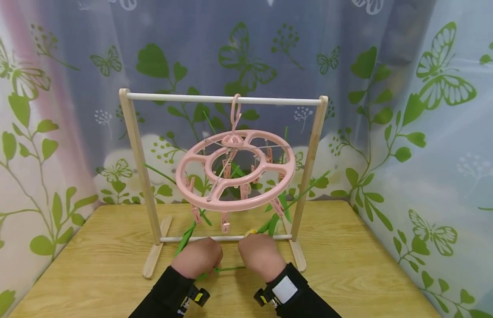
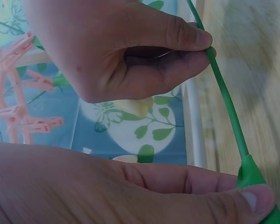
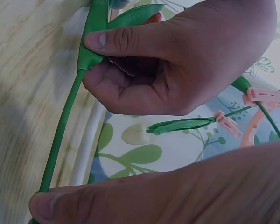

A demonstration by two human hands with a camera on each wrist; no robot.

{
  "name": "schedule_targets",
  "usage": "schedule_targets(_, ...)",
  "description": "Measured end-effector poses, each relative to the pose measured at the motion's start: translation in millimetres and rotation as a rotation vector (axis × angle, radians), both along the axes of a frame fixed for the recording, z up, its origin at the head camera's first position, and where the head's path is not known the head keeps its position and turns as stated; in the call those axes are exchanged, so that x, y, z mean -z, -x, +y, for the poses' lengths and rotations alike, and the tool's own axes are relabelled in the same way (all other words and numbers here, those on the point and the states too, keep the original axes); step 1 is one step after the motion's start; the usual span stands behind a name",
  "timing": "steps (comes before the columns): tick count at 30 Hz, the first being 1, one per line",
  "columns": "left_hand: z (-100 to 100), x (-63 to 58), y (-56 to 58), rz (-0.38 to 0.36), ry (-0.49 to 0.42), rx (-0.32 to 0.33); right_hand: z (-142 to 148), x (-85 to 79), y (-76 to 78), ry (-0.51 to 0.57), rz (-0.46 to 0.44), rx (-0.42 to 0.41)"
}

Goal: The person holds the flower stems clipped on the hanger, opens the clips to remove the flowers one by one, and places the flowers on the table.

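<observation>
Over the table [image 1: 350, 256]: a green stem [image 1: 230, 268] is held btwn both hands, nearer the person than the lower bar [image 1: 226, 238] of the rack [image 1: 140, 163], & seen below the hanger [image 1: 230, 206].
L hand [image 1: 199, 257]: thin part of stem is pinched btwn thumb & forefinger; other fingers are curled in.
R hand [image 1: 261, 255]: leafy part is pinched, thumb laid on the base of a leaf [image 3: 97, 16], fingers curled beneath.
Gap btwn hands: bridged by bare stem, held fairly straight.
Rack: wooden posts are joined by lower bar & a white top bar [image 1: 183, 97].
Hanger: pink, ringed; hung by its hook from top bar, approx. mid.
Clips [image 1: 225, 223]: pink, hung round hanger; greenery is gripped by some.
White flower [image 3: 135, 134]: seen in R wrist view, its stalk held by a clip.
Yellow bit [image 1: 251, 232]: partly hidden by R hand; can't be made out.
Sleeves [image 1: 163, 291]: dark; a small cam [image 1: 199, 296] is worn at each wrist.
Bkgd: filled by a curtain [image 1: 290, 75] printed w/ green leaves & butterflies.
</observation>
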State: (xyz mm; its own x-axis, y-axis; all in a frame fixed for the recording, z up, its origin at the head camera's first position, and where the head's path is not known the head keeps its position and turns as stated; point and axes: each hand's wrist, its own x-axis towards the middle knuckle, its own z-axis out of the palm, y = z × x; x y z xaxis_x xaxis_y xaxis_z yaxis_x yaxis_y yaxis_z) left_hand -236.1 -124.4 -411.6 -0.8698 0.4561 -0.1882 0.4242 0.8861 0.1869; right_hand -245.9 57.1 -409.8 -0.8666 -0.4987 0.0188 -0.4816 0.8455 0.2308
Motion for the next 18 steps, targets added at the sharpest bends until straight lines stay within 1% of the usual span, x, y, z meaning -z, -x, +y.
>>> schedule_targets(4,0,2.8,-0.7,-0.001,-0.02,-0.008,-1,4.2,-0.5,0.01,0.011,-0.021)
schedule_targets(8,-1,8.2,-0.6,0.008,-0.039,-0.019,-2,9.9,1.1,0.023,0.011,-0.03)
schedule_targets(10,-1,11.0,-0.4,0.013,-0.028,-0.013,-2,13.7,1.9,0.022,0.012,-0.033)
schedule_targets(14,0,15.0,-0.1,0.013,0.03,0.017,-2,19.7,1.9,0.006,0.02,-0.043)
schedule_targets(16,2,15.9,0.0,0.009,0.057,0.024,-2,21.7,1.7,-0.004,0.029,-0.051)
schedule_targets(18,2,16.7,0.5,0.008,0.065,0.017,-2,23.5,2.1,-0.011,0.038,-0.054)
